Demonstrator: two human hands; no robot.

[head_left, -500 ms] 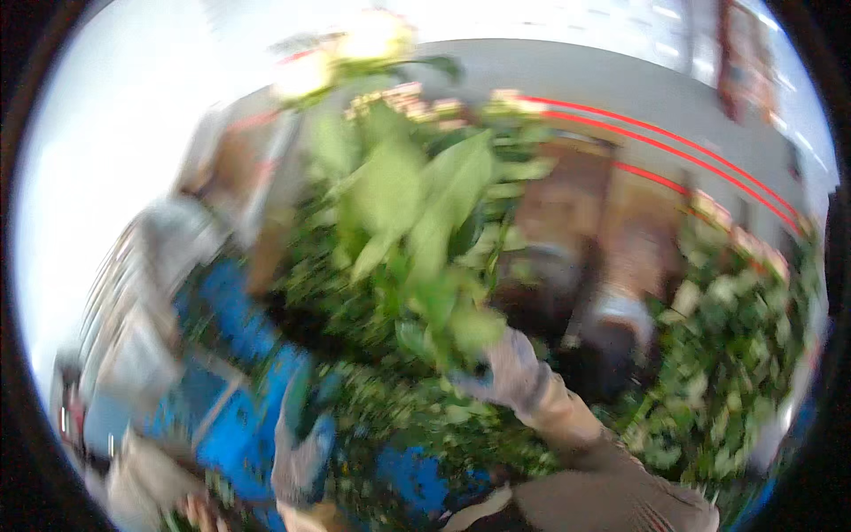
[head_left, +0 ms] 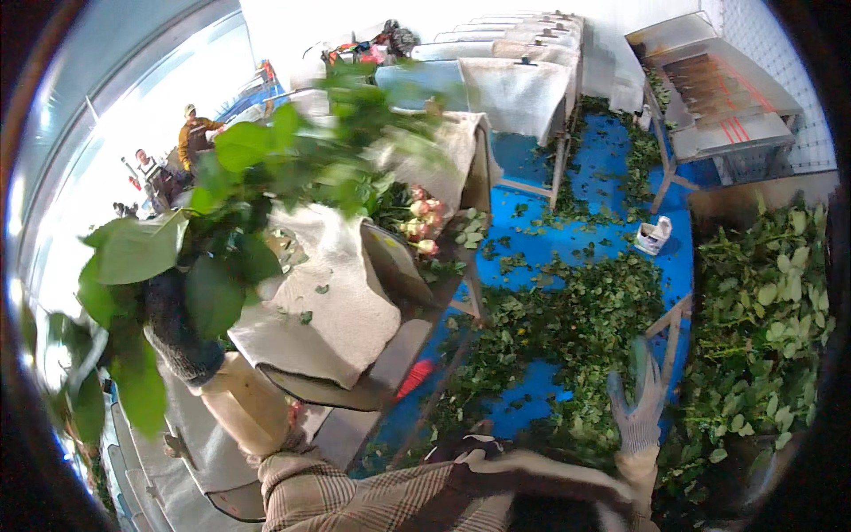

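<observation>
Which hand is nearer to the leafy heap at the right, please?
Right: the right hand is just left of the leafy heap; the left hand is far across to the left, holding leafy stems.

floor [head_left: 536, 381]: blue | leaves [head_left: 567, 306]: strewn, thickest mid-floor | tub [head_left: 652, 237]: small, white, near right edge | rack legs [head_left: 559, 173]: standing on it

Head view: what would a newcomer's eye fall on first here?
Probably the big green leaves at the left, largely hiding the gloved left hand. Next, the bright blue floor right of centre, strewn with loose leaves, the gloved right hand spread open above it. Pink-and-cream flower heads stand out near the middle.
</observation>
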